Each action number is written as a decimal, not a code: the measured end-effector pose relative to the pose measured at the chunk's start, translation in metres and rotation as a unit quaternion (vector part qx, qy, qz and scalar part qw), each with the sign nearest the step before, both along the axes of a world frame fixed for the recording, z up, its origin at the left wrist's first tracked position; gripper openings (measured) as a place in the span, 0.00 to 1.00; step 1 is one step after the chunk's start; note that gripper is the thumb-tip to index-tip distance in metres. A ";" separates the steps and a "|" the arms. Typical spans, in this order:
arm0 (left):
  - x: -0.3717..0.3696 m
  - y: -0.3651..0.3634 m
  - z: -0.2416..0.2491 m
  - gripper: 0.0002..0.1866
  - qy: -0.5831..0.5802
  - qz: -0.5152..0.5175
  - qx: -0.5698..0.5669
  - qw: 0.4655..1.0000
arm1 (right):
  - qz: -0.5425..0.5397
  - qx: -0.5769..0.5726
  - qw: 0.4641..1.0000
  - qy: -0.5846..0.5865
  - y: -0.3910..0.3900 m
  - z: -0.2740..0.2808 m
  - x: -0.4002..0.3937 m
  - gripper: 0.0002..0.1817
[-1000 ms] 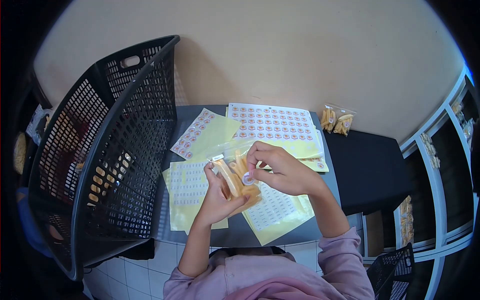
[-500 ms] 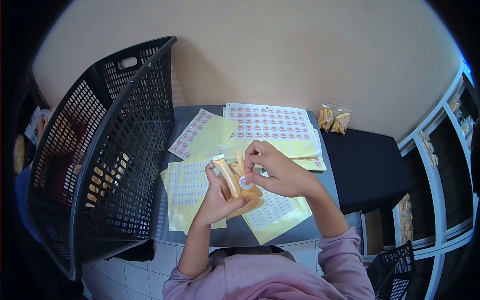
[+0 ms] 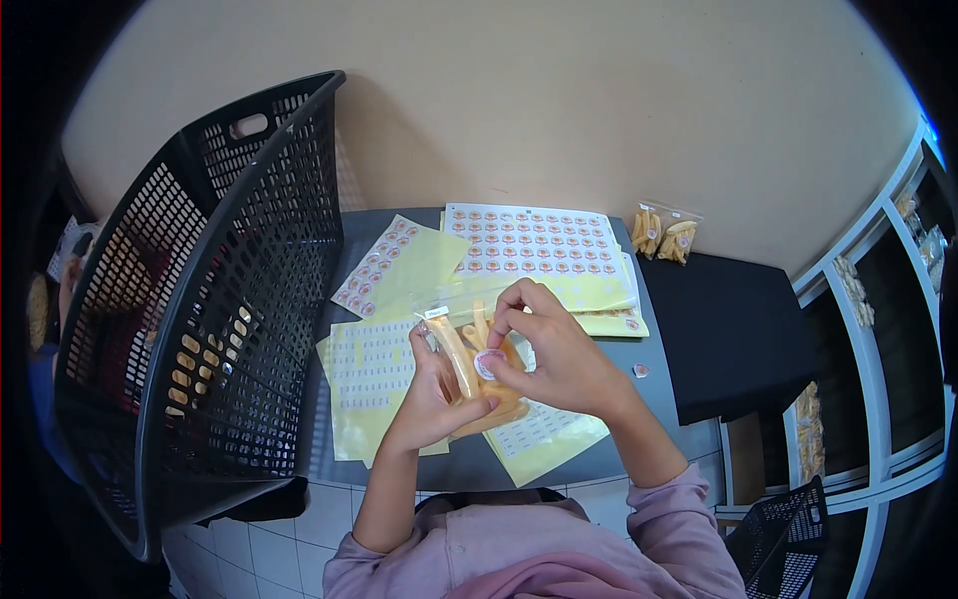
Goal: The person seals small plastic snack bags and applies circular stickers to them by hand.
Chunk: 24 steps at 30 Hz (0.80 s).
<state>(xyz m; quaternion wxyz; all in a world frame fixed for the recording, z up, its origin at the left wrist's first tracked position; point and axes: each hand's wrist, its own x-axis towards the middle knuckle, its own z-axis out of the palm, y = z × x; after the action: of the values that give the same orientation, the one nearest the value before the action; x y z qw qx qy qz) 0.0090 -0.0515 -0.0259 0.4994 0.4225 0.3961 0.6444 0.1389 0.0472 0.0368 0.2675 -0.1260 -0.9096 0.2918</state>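
Note:
My left hand (image 3: 436,397) is closed around a clear plastic bag of yellow snack sticks (image 3: 461,361), holding it tilted up over the table. A small white label (image 3: 435,312) sits near the bag's top corner. At the bag's front, the thumb and curled fingers of my right hand (image 3: 554,349) are on a round sticker (image 3: 488,364), which lies against the plastic. Beneath the hands are sheets of small printed labels (image 3: 371,364). Behind them lie sheets of round orange-and-white stickers (image 3: 534,235), some partly peeled to yellow backing.
A tall black plastic basket (image 3: 249,210) stands at the left of the grey table (image 3: 654,399). Two filled snack bags (image 3: 667,234) rest on the black-covered surface (image 3: 738,329) at right. A loose sticker piece (image 3: 641,370) lies near my right forearm. Shelves (image 3: 868,399) hold more bags.
My right thumb and fingers have shifted slightly on the round sticker. The right forearm has moved a little left, and a loose sticker piece on the table now shows beside it.

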 end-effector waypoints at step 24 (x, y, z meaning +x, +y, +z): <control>0.023 0.022 0.000 0.51 0.008 -0.003 0.061 0.998 | -0.089 -0.429 0.847 0.301 0.002 -0.044 0.020 0.34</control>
<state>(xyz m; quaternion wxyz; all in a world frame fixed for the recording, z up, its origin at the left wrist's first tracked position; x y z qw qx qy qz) 0.0323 -0.0299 -0.0255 0.4714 0.4581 0.3590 0.6626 0.1588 0.0493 -0.0073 0.4723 -0.2149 -0.5536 0.6514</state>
